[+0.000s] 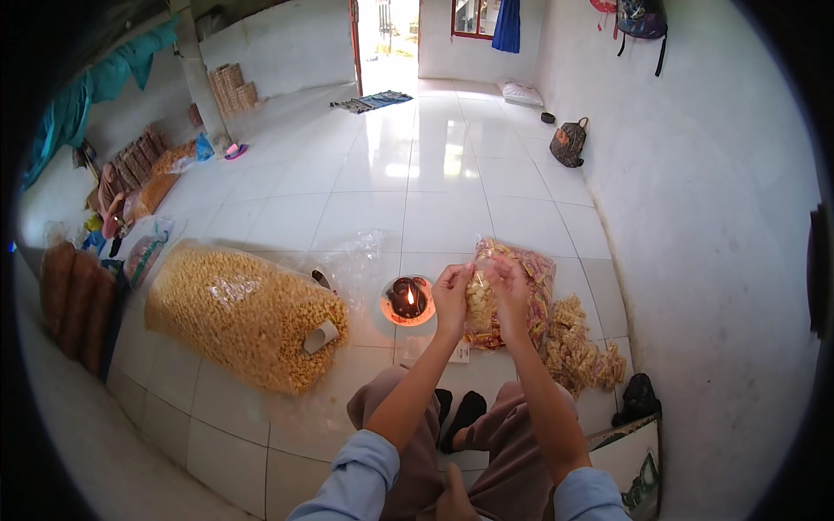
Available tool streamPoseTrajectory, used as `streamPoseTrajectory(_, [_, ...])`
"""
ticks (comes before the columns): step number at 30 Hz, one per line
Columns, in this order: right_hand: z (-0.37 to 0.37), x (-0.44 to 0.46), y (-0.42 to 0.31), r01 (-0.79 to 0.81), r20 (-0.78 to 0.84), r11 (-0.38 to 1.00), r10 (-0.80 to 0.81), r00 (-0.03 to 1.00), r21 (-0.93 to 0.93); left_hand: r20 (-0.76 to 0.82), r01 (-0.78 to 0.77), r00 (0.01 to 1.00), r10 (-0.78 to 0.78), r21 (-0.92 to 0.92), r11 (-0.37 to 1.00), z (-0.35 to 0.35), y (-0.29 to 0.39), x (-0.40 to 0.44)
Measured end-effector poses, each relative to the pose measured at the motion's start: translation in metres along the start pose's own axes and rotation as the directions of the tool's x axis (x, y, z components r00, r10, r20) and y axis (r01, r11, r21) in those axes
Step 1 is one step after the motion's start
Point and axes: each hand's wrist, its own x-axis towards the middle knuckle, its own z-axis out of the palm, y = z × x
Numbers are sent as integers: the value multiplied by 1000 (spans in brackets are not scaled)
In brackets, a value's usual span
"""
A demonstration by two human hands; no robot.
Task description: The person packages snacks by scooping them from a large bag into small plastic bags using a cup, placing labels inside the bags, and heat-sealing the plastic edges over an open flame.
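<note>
My left hand [451, 288] and my right hand [509, 282] pinch the top of a small clear plastic packet [480, 304] with pale yellow snack pieces in it. Behind the packet lies a big clear bag [537, 276] full of pink and yellow wrapped items. To the left of my hands, a small flame [411, 296] burns on a dark holder in an orange-rimmed plate [388, 313]. Farther left, a large clear sack [221, 304] of small yellow snacks lies on its side, with a white scoop-like piece [321, 337] at its mouth.
Filled small packets [575, 347] are heaped right of the big bag, near the wall. Crumpled clear plastic [356, 256] lies behind the plate. Tall brown sacks [76, 304] stand at left. Another person [111, 200] sits farther back. A backpack [569, 143] leans against the right wall.
</note>
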Motion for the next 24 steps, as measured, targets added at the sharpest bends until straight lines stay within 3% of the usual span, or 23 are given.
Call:
streamPoseTrajectory(2, [-4,-3,11,-134,204,990,138,969,-33,14,-8,1000,7,85,996,-4,0,2])
streamPoseTrajectory(6, [-5,-5,11,-227,231,973,232,945,-50,17,-10,1000,5,264,964,-8,1,3])
streamPoseTrajectory(9, [-3,-3,14,-243,209,970,240,948,-9,20,31,999,-34,143,989,-2,12,0])
streamPoseTrajectory(12, [-1,-1,15,-170,192,983,156,969,62,63,10,998,-19,132,991,-7,10,6])
streamPoseTrajectory(18, [-7,2,11,-221,221,972,233,947,-77,74,71,994,-83,147,987,-6,12,1])
streamPoseTrajectory(20, [-5,2,13,-128,158,992,124,980,17,71,62,995,-71,117,991,-6,11,1])
streamPoseTrajectory(24, [-10,7,15,-156,104,983,146,984,99,92,47,994,-55,79,996,-6,12,1])
